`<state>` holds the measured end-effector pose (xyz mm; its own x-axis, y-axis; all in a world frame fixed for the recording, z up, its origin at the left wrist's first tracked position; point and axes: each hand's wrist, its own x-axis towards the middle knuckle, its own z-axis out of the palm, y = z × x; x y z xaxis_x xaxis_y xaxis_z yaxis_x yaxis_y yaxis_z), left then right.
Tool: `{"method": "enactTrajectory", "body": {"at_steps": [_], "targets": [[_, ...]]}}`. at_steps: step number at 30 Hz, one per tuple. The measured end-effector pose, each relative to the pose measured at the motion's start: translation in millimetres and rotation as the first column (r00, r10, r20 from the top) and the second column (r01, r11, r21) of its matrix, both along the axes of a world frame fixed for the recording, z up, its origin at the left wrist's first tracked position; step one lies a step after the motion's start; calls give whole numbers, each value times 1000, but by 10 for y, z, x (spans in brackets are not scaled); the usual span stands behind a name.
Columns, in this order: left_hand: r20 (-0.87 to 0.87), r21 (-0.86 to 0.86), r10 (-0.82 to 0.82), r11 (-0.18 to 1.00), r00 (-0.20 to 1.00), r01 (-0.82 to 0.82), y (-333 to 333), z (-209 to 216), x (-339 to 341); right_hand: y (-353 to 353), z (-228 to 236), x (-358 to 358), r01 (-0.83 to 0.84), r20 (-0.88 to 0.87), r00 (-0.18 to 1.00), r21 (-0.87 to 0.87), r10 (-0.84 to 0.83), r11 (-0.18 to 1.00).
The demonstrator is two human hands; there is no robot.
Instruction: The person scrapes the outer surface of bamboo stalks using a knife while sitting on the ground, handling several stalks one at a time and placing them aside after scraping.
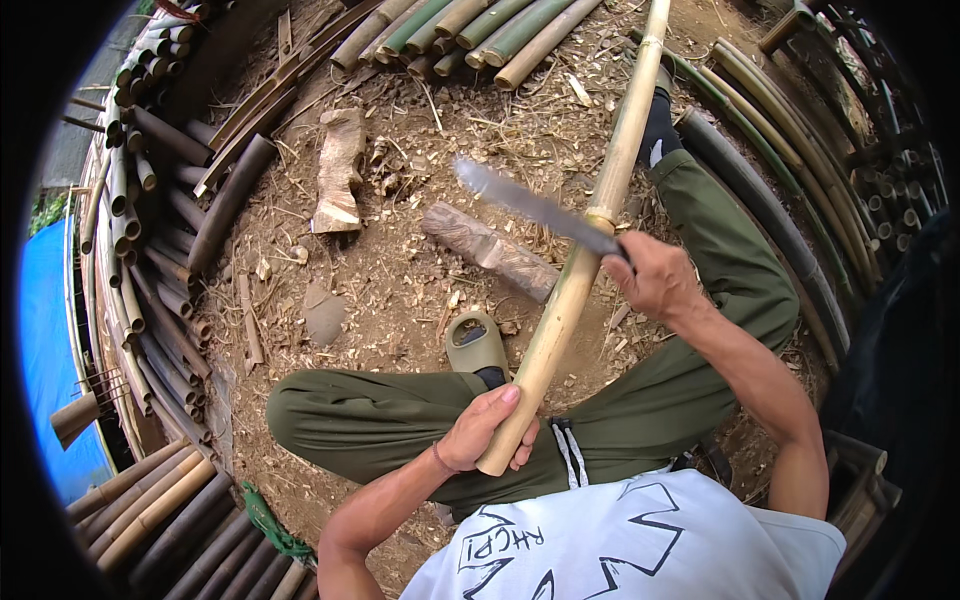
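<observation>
Head view showed the bamboo pole [560, 325] slanting away to the upper right, near end clamped in the left grip [480, 430]. The right grip [655, 275], wrapped round a knife [532, 207], sat just right of the pole, the knife crossing its long axis; contact couldn't be told.

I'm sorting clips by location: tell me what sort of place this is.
Most likely an outdoor bamboo workshop yard: cut bamboo poles lie stacked on several sides, wood chips litter the dirt ground, and the right hand holds a knife across a pale pole gripped by the left hand.
</observation>
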<state>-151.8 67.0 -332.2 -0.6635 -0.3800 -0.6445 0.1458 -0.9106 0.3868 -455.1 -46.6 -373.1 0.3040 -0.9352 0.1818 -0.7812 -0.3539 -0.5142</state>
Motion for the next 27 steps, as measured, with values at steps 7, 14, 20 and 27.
{"method": "enactTrajectory", "body": {"at_steps": [7,14,20,27], "targets": [[40,-68,-25,997,999,28,-123,31,137,-300,-59,-181,279,-70,959,94,-274,956],[41,-168,29,986,999,-22,-215,126,129,-167,-86,-68,165,-20,986,-58,-166,985],[19,-155,51,987,999,-48,-151,101,103,80,136,113,-315,-43,949,-156,312,936],[22,-84,-6,996,1000,7,-127,133,75,-124,-25,-146,-4,60,998,-55,7,998]]}}
